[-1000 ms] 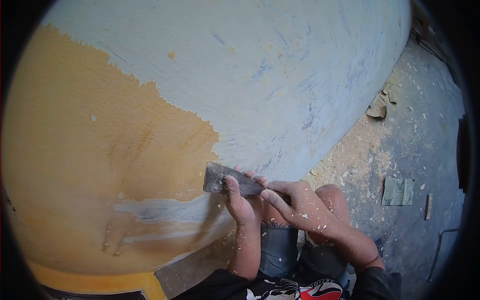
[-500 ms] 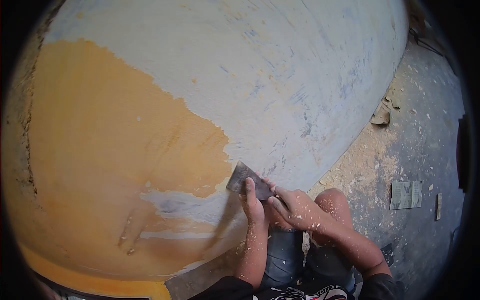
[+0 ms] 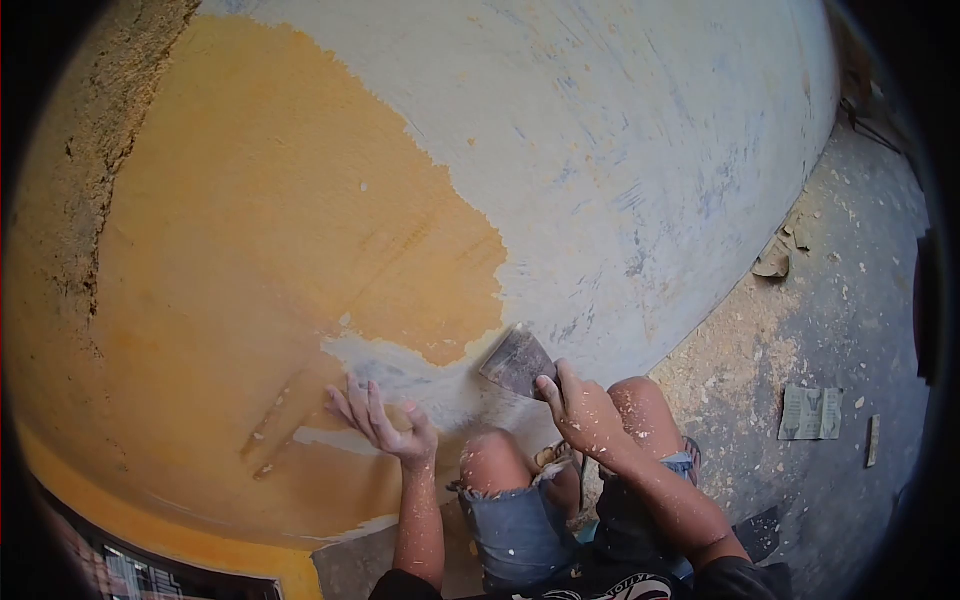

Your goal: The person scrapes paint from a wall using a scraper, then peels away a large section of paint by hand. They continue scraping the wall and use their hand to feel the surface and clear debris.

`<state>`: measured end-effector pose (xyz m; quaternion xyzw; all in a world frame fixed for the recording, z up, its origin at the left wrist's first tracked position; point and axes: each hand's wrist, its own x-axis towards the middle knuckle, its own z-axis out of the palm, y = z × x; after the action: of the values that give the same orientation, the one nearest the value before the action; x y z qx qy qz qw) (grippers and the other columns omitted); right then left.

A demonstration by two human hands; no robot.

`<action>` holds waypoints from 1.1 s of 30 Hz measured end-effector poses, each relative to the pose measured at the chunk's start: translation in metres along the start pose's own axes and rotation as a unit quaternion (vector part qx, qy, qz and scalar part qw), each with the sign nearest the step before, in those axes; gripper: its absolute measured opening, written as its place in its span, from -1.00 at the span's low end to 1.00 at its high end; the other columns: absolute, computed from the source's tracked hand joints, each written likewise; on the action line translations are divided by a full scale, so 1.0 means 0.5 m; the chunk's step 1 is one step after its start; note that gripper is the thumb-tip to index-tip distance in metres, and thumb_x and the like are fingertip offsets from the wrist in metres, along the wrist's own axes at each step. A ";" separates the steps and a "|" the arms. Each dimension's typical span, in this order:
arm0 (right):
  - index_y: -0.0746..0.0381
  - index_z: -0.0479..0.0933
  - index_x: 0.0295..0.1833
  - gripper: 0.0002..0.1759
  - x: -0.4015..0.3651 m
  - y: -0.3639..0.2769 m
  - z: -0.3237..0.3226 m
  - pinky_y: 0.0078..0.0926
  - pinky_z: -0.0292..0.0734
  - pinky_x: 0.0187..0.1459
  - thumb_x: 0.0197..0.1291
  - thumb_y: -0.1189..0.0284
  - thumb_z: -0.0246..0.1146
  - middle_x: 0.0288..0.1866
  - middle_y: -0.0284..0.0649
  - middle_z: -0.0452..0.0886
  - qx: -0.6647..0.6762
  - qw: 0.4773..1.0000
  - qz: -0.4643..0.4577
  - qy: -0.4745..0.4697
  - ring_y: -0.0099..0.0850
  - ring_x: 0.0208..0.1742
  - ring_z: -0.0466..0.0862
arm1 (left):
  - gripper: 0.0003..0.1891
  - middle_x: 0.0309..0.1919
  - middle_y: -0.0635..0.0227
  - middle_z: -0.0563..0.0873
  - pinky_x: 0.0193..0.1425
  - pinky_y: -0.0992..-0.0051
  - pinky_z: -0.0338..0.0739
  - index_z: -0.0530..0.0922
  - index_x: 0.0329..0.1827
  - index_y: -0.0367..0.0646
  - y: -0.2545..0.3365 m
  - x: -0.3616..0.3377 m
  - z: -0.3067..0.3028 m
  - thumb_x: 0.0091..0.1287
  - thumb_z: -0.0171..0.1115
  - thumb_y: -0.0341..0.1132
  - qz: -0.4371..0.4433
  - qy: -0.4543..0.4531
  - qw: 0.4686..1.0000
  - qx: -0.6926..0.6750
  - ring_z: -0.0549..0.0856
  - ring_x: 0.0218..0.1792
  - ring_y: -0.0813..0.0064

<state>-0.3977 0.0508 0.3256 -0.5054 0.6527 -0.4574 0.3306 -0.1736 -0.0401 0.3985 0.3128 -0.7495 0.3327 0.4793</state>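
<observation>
My right hand [image 3: 588, 412] grips a broad metal scraper [image 3: 518, 362], its blade pointing up and left at the wall. The blade lies near the ragged edge between the orange paint [image 3: 300, 190] and the pale, scraped surface [image 3: 600, 150]. Whether the blade touches the wall is hard to tell. My left hand [image 3: 388, 422] is raised, fingers spread and empty, in front of the lower orange paint. Paint flakes stick to both forearms.
Paint chips [image 3: 735, 335] litter the grey floor along the wall's foot. A paper sheet [image 3: 811, 413] and a small strip [image 3: 873, 441] lie at the right. Rough, crumbling plaster [image 3: 120, 130] runs down the wall's left side. My bent knees are close below the scraper.
My left hand has let go of the scraper blade, moved left and spread its fingers. The right hand keeps hold of the scraper. The view has shifted left.
</observation>
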 end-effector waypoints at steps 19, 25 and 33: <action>0.27 0.44 -0.21 -0.59 0.010 0.008 0.099 0.13 0.43 -0.38 0.44 0.10 0.04 -0.57 0.16 0.57 0.018 0.996 0.054 0.063 0.19 -0.45 0.60 | -0.45 0.48 -0.19 0.15 0.43 -0.42 -0.36 0.50 0.31 0.01 -0.045 -0.044 0.091 0.37 0.00 0.10 -0.008 -0.012 0.995 0.097 -0.03 0.52 -0.33; 0.30 0.46 -0.26 -0.61 0.005 -0.004 0.088 0.04 0.44 -0.40 0.42 0.15 0.10 -0.56 0.18 0.55 -0.014 0.998 0.031 0.058 0.15 -0.45 0.60 | -0.46 0.48 -0.21 0.16 0.44 -0.40 -0.36 0.50 0.31 0.01 -0.041 -0.047 0.090 0.40 -0.01 0.11 -0.016 -0.014 0.996 0.092 -0.03 0.52 -0.33; 0.31 0.52 -0.26 -0.56 0.024 -0.013 0.057 0.03 0.45 -0.26 0.39 0.11 0.12 -0.53 0.13 0.57 -0.056 0.993 0.083 0.063 0.10 -0.39 0.60 | -0.47 0.47 -0.21 0.17 0.44 -0.40 -0.34 0.50 0.30 0.01 -0.039 -0.048 0.089 0.41 -0.03 0.11 -0.023 -0.016 0.995 0.091 -0.02 0.52 -0.32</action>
<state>-0.3730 0.0314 0.3215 -0.4369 0.7367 -0.4222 0.2969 -0.1729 -0.0834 0.3659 0.3773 -0.7165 0.3833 0.4442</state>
